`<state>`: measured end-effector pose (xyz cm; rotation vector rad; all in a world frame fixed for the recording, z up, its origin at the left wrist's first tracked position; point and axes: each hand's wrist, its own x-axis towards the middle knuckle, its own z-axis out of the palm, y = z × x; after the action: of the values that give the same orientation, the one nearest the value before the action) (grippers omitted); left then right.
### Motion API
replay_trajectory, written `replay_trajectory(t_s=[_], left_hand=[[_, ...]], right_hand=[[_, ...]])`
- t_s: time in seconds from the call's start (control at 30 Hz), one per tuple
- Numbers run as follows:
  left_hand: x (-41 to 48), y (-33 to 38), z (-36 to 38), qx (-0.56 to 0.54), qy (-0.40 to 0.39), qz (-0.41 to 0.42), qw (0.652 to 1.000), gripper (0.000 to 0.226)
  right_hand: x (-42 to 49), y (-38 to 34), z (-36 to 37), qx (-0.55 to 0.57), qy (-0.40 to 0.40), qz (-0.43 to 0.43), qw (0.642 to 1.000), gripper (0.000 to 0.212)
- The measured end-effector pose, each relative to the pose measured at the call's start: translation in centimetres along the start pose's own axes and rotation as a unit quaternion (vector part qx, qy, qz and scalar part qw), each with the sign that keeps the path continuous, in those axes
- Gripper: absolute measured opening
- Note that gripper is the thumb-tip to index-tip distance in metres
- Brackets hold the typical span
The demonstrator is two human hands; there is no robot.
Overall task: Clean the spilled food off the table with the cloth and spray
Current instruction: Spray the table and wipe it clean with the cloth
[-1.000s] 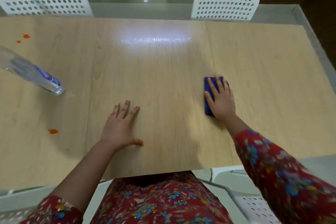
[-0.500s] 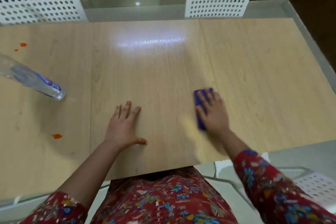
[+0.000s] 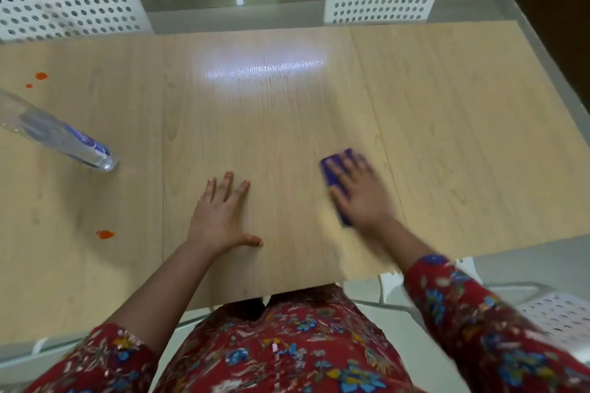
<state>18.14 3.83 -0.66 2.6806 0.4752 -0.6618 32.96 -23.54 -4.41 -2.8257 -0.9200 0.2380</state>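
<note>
Rectangular blue cloth (image 3: pixel 331 169) under flat right hand (image 3: pixel 360 198)

Nothing here can be read from where I stand. The one thing that carries any print is the spray bottle (image 3: pixel 57 134) lying on its side at the left of the table (image 3: pixel 287 124). A blue and white label (image 3: pixel 92 146) wraps it near one end, but its writing is too blurred and small to make out.
</note>
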Motion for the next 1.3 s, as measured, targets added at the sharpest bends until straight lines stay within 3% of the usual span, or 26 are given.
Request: replay_trajectory(t_s=[0.07, 0.1, 0.23, 0.37, 0.43, 0.57, 0.67, 0.73, 0.83, 0.9, 1.1, 1.2, 1.3], left_hand=[[0.0, -0.1, 0.0, -0.002, 0.003, 0.002, 1.0, 0.131], [0.0, -0.2, 0.1, -0.003, 0.004, 0.004, 1.0, 0.13], [-0.2, -0.4, 0.3, -0.018, 0.019, 0.011, 1.0, 0.132], [-2.0, -0.8, 0.5, -0.054, 0.061, 0.041, 0.996, 0.129], [-3.7, -1.8, 0.6, -0.053, 0.082, 0.061, 0.993, 0.126], [-6.7, -5.5, 0.8, -0.028, 0.081, 0.054, 0.995, 0.12], [-8.3, -9.0, 0.8, -0.019, 0.079, 0.006, 0.997, 0.122], [-8.7, -11.3, 0.7, 0.005, 0.047, -0.011, 0.999, 0.129], [-9.1, -13.3, 0.4, 0.04, -0.002, -0.008, 0.999, 0.137], [-9.2, -13.9, 0.2, 0.052, -0.009, -0.008, 0.999, 0.139], [-9.4, -14.2, 0.5, 0.042, -0.006, -0.014, 0.999, 0.138], [-9.6, -14.9, 0.4, 0.042, -0.011, 0.005, 0.999, 0.139], [-9.6, -15.4, -0.1, 0.067, -0.014, 0.017, 0.998, 0.139]], right_hand=[[0.7, 5.3, -1.9, -0.004, 0.005, 0.128, 0.992, 0.065], [0.2, 6.5, -2.2, -0.011, -0.004, 0.15, 0.989, 0.067], [-7.4, 5.2, -0.3, -0.041, 0.02, 0.144, 0.989, 0.06], [-11.8, 1.2, 1.3, -0.054, 0.032, 0.2, 0.978, 0.059], [-10.2, -2.7, 2.0, -0.054, 0.034, 0.154, 0.986, 0.06], [-6.7, -14.8, 4.4, 0.002, 0.015, -0.036, 0.999, 0.059], [-5.6, -14.6, 4.4, -0.01, -0.02, -0.171, 0.985, 0.058], [-5.4, -9.7, 3.9, -0.028, -0.012, -0.14, 0.99, 0.055], [-6.9, -3.4, 2.2, -0.046, -0.001, 0.066, 0.997, 0.06], [-8.0, -4.3, 2.2, -0.069, 0.015, 0.113, 0.991, 0.06], [-7.3, -19.2, 5.8, -0.024, 0.012, -0.063, 0.998, 0.062], [-4.4, -27.6, 7.5, -0.005, 0.001, -0.091, 0.996, 0.065], [-4.5, -29.0, 7.4, -0.012, -0.028, -0.123, 0.992, 0.064]])
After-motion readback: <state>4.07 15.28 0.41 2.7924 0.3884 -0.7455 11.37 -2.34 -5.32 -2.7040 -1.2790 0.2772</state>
